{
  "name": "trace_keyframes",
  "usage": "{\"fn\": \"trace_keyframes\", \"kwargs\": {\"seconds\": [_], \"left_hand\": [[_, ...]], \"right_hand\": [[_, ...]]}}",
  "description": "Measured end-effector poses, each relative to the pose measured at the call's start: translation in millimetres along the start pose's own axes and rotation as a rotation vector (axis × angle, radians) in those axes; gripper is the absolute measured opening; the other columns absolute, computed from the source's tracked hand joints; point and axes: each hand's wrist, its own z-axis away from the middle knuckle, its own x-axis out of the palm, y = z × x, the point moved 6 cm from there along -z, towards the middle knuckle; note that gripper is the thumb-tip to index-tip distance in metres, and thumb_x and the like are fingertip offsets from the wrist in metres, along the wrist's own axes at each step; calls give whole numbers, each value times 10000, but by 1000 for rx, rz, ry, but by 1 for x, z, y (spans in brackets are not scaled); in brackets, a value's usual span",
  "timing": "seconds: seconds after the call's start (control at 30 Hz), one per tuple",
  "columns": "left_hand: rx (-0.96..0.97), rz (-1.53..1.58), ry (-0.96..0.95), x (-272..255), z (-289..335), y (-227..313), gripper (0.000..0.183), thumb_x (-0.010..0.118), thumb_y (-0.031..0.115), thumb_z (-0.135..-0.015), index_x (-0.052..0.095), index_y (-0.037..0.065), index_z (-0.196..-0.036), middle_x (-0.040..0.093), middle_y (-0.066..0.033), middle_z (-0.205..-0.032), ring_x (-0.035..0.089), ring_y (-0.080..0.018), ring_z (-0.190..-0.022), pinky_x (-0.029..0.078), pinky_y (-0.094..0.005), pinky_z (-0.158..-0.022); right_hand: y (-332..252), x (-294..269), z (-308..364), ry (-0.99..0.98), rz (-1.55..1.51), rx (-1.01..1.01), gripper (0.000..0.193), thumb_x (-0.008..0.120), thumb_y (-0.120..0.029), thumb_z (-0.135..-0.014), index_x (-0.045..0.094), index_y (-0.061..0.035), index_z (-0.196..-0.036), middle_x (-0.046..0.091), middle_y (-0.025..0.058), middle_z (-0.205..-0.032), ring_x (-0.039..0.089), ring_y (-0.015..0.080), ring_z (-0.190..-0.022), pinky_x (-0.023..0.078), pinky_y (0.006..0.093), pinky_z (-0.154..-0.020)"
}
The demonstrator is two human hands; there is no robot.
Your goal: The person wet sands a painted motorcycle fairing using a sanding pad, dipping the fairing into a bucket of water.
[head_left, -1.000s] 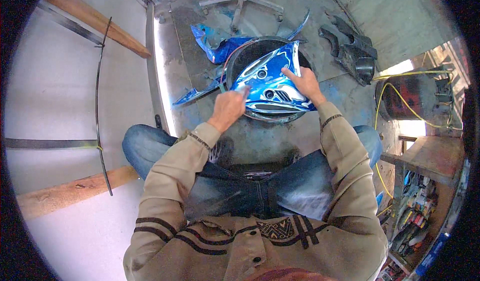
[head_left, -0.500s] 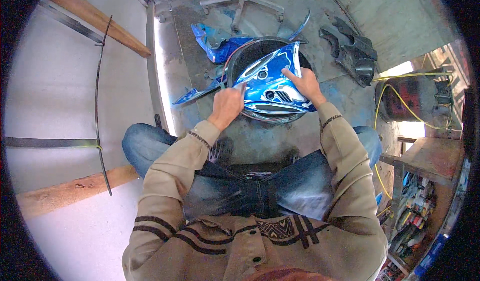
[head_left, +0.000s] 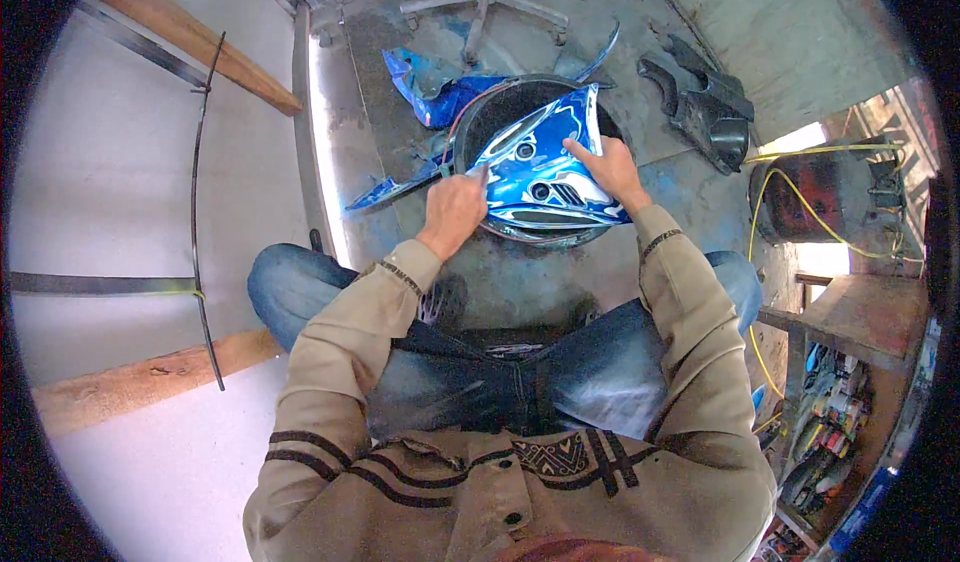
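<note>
A glossy blue and white fairing panel [head_left: 555, 167], with two round holes and a slotted vent, is held tilted over a round black tub [head_left: 480, 117]. My left hand [head_left: 455, 212] is closed on the panel's left edge, its thumb towards the panel. On the right side my right hand [head_left: 612, 172] grips the panel, thumb on top and the other fingers hidden beneath. The panel covers much of the tub's opening, so what is inside cannot be seen.
Blue panel pieces [head_left: 440, 97] lie behind and left of the tub. Black plastic parts [head_left: 705, 107] rest on the floor at far right. A wheeled chair base [head_left: 485, 2] stands at the back. Right are a machine with yellow hose [head_left: 820, 207] and a cluttered wooden shelf [head_left: 860, 312].
</note>
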Motion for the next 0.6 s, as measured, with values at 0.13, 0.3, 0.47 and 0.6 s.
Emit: {"fn": "trace_keyframes", "kwargs": {"seconds": [0.13, 0.3, 0.47, 0.6], "left_hand": [[59, -12, -32, 6, 5, 14, 233, 581, 208, -1011, 703, 20, -1072, 670, -219, -676, 682, -403, -615, 524, -541, -551], [-34, -7, -30, 5, 0, 5, 229, 587, 197, -997, 688, 26, -1109, 675, -203, -668, 685, -389, -600, 536, -528, -552], [39, -10, -9, 0, 1, 14, 269, 559, 237, -1036, 697, 21, -1115, 680, -209, -670, 683, -388, -585, 533, -519, -538], [-17, -65, -103, 9, -1, 10, 284, 554, 238, -1029, 706, 22, -1131, 688, -218, -698, 692, -393, -610, 534, -522, -544]], "right_hand": [[1, 1, -3, 14, 60, 1, 659, 739, -630, -860, 780, 17, -977, 766, 226, -905, 756, 350, -859, 565, 456, -841], [5, 2, -7, 45, 120, 16, 643, 741, -634, -858, 785, -2, -974, 769, 213, -906, 755, 354, -867, 561, 453, -850], [-1, 0, -1, 1, 33, 6, 641, 733, -627, -867, 781, 0, -989, 768, 213, -899, 755, 355, -870, 559, 459, -848], [-3, 2, 0, 7, 23, 12, 664, 725, -634, -868, 775, 18, -984, 763, 232, -911, 750, 370, -865, 555, 465, -845]]}}
